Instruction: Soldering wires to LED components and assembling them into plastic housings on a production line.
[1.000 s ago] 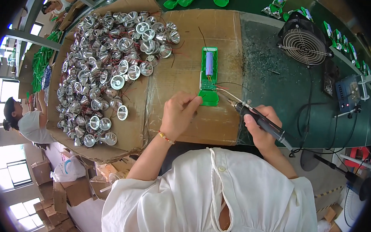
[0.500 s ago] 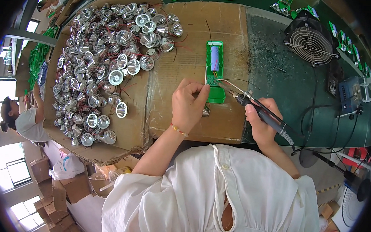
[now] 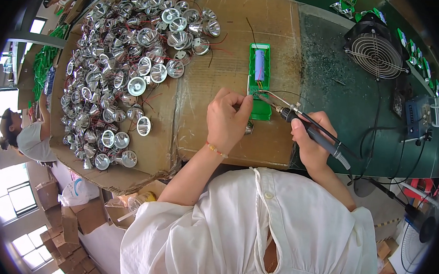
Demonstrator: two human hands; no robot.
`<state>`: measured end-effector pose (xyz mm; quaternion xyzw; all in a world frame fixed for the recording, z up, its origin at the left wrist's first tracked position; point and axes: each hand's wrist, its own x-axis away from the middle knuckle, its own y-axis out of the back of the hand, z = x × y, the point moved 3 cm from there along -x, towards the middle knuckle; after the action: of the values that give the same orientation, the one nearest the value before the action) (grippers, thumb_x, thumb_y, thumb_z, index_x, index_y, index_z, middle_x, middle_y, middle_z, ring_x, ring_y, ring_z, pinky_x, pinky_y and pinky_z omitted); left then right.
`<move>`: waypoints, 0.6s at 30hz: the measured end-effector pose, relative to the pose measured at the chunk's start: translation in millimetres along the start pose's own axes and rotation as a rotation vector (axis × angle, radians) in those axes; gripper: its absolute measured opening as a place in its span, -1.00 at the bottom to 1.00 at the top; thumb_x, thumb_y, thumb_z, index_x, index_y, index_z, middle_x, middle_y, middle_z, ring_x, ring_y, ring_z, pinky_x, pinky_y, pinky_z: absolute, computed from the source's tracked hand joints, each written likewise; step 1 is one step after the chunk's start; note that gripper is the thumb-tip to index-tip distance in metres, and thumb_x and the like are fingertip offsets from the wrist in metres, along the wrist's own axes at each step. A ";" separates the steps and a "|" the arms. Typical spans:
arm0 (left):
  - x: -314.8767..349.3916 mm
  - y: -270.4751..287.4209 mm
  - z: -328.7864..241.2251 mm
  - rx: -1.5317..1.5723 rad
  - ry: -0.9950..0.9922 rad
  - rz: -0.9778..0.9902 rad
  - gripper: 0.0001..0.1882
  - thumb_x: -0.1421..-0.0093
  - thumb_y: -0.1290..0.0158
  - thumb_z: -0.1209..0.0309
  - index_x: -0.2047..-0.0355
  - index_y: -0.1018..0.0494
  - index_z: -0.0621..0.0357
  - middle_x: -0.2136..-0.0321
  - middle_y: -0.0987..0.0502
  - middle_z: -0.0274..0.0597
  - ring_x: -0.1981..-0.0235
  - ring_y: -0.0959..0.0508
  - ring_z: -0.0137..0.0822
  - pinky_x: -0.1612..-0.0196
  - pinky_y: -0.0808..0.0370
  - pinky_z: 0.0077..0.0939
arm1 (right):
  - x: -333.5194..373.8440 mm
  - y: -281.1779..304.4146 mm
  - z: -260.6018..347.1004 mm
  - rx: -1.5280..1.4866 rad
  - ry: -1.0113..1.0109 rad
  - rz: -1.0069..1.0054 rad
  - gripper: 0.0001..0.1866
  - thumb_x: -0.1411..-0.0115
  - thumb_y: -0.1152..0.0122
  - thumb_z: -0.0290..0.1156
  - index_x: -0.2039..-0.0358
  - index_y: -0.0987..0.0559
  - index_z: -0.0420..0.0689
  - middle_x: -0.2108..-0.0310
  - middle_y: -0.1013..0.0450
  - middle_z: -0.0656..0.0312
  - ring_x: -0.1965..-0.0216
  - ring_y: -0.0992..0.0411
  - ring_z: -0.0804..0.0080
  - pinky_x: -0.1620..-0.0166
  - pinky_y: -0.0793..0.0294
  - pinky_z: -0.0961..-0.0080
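1. The right hand (image 3: 313, 142) is grasping a soldering iron (image 3: 329, 146) by its dark handle, the iron pointing up and left toward the green housing (image 3: 261, 111)
2. A thin bent metal tube (image 3: 282, 100) is running alongside the iron, its end reaching over the circuit board (image 3: 257, 92); contact is too small to tell
3. The left hand (image 3: 227, 120) is bringing thumb and forefinger together at the left edge of the housing, just beside the board; whether it is pinching anything cannot be told
4. A loose silver reflector (image 3: 249, 127) is lying beside the left hand, partly covered by it
5. The housing is lying lengthwise on a cardboard sheet (image 3: 266, 148), in front of the person and between the hands, holding a lilac battery cell (image 3: 259, 65) above the board
6. The sheet is resting on the dark green tabletop (image 3: 347, 106)
7. To the left, a cardboard box (image 3: 110, 183) is holding many silver reflectors (image 3: 143, 126) with red wires
8. To the right, a round-grilled fan (image 3: 376, 56) and a blue unit (image 3: 417, 120) are standing on the tabletop
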<state>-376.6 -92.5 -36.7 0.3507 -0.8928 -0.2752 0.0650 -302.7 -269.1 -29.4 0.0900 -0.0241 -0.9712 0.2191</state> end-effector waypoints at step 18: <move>-1.2 0.6 -0.2 -0.038 0.016 0.005 -0.84 0.01 -0.10 0.41 0.60 -0.50 0.28 0.64 -0.43 -0.13 0.63 -0.46 -0.29 0.54 -0.36 -0.44 | 10.9 12.2 -2.0 -0.125 -0.028 -0.084 -0.80 -0.03 -0.23 -0.44 0.46 -0.40 -0.26 0.65 -0.39 0.27 0.66 -0.33 0.67 0.58 -0.32 0.73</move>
<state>-376.1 -91.4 -36.1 0.3492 -0.8878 -0.2893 0.0795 -306.9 -284.9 -32.1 0.0633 0.0374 -0.9804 0.1828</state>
